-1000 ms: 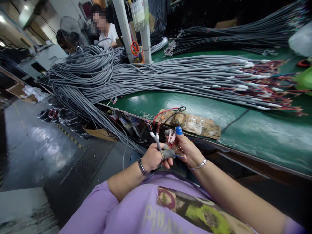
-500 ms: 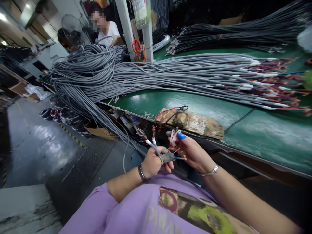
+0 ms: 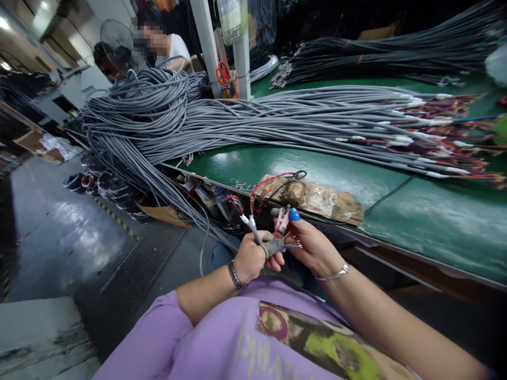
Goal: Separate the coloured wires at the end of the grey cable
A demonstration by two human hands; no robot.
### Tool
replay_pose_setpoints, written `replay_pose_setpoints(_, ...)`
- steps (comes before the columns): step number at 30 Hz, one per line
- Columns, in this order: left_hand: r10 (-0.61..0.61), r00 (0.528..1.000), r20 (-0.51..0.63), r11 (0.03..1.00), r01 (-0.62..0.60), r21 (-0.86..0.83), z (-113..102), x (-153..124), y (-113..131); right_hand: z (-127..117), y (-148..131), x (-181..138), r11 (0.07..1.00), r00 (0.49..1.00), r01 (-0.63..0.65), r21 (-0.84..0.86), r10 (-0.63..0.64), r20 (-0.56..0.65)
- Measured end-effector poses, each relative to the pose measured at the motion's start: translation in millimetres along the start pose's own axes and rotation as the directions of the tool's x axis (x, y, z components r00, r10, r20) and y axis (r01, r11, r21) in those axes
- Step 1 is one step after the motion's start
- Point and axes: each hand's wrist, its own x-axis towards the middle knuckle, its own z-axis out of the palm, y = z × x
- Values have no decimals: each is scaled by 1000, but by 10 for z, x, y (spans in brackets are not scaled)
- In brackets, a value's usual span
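Note:
My left hand [image 3: 251,257] is closed round two grey cables [image 3: 251,226] whose stripped ends fan into thin coloured wires [image 3: 236,203]. A grey cot covers one of its fingers. My right hand [image 3: 312,246] sits just to the right, with a blue cot on one fingertip, pinching a small pink connector [image 3: 282,220] and loose coloured wire ends [image 3: 292,245]. Both hands hover in front of the green bench's near edge, above my purple shirt.
A large pile of grey cables [image 3: 222,119] lies across the green bench [image 3: 415,211], their coloured ends at right. A taped cardboard pad [image 3: 317,198] with red and black leads sits near the edge. Another person [image 3: 164,45] sits beyond a fan [image 3: 116,45]. Orange scissors [image 3: 224,71] hang on a post.
The right hand's blue-tipped finger dipped and rose again beside the connector. My left hand shifted the cable ends slightly. The view has tilted a little.

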Motion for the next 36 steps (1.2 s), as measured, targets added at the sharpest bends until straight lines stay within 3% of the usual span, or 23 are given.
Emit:
replay_pose_setpoints(16,-2,1000,19,1000,2,19,-73,-95,-83,-16,-7,-34,998,999,-17,55,19,-39)
replay_pose_setpoints(25,55,998,15,998,-55,15,-107,-101,-34,32,-45,-95,991,997,83,-108,-82,9)
replay_pose_setpoints(36,23,1000,8,1000,-23,0,-15,7,4,-48,-77,-14,996,1000,-3,-88,2,-6)
